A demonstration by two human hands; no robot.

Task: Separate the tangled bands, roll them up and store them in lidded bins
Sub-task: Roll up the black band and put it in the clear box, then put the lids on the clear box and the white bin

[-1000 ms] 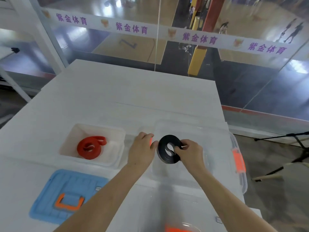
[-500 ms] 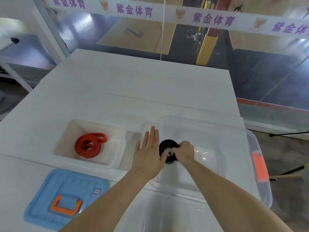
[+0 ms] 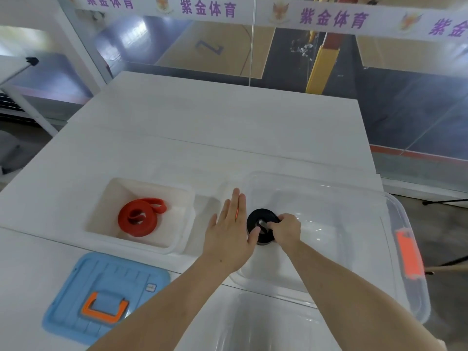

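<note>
A rolled black band (image 3: 258, 219) lies low inside the clear bin (image 3: 374, 224) on the right. My right hand (image 3: 285, 230) curls its fingers over the roll's near right side and grips it. My left hand (image 3: 231, 234) is flat with straight fingers at the bin's left wall, its thumb touching the roll. A rolled red band (image 3: 139, 220) with a loose end lies in the small white bin (image 3: 182, 196) to the left.
A blue lid (image 3: 106, 295) with an orange handle lies on the white table (image 3: 228, 122) at the near left. A clear lid (image 3: 253, 325) is at the near edge. The clear bin has an orange latch (image 3: 409, 254). Glass panels stand behind the table.
The black roll went from upright between both hands down into the clear bin. My left hand opened flat beside it. The camera tilted lower.
</note>
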